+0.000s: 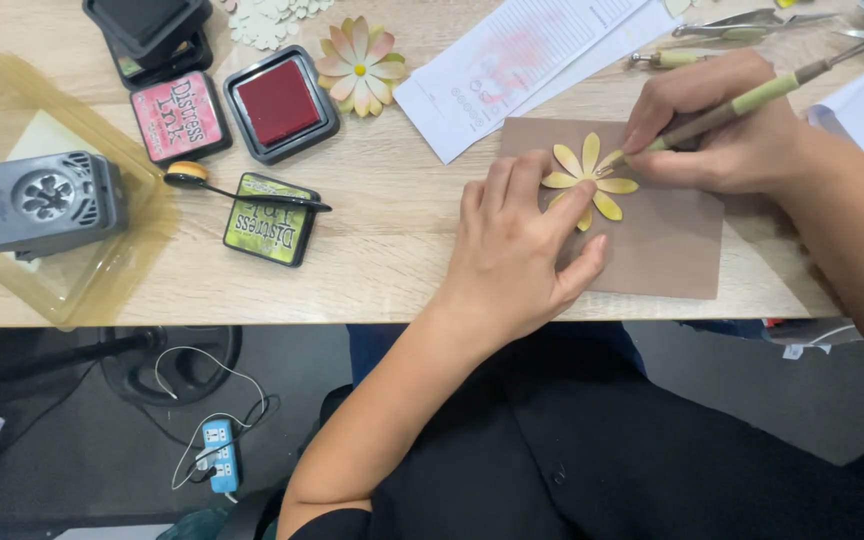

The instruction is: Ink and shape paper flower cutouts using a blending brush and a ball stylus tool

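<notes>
A yellow paper flower [592, 172] lies on a brown mat [667, 240] on the wooden table. My left hand [522, 250] rests on the mat, fingertips pressing the flower's lower left petals flat. My right hand [722, 125] grips a green-handled shaping tool [752, 100] like a pen, its metal tip touching the flower near its centre.
A finished pink and yellow flower [359, 65] lies at the back. Red [280, 103], pink [180, 117] and green [270, 218] ink pads sit left of centre, with a dauber [197, 177]. A grey flower punch [42, 200] stands in a clear tray. Paper sheets [512, 60] and metal tools [742, 25] lie behind.
</notes>
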